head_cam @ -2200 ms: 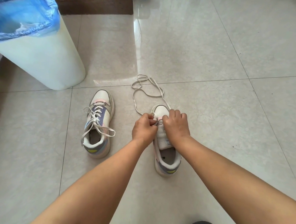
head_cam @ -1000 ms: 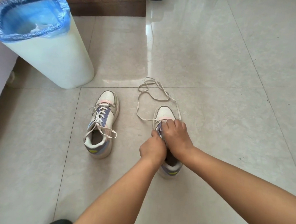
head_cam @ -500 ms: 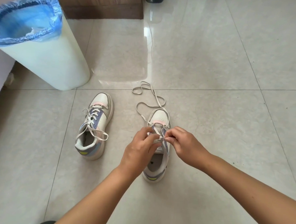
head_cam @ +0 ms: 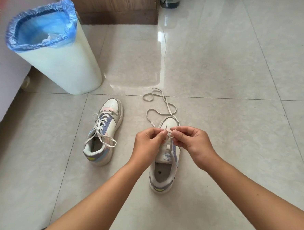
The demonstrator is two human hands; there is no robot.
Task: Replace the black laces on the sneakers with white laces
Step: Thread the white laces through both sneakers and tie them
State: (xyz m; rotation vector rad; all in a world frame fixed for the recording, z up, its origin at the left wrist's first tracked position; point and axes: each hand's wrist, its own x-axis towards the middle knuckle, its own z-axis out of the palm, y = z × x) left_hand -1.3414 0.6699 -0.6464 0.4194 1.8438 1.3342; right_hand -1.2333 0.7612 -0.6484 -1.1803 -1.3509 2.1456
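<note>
Glossy beige tiled floor (head_cam: 222, 65), lined white bin (head_cam: 61, 63), both hands (head_cam: 172, 142) pinching white lace (head_cam: 167, 107) over sneaker (head_cam: 162, 177)

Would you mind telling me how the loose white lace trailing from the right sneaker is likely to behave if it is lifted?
The white lace lies in slack loops on the tiled floor, so it is probably floppy and will dangle. It looks thin and flat, likely very light. The loops cross each other, so it may tangle.
</note>
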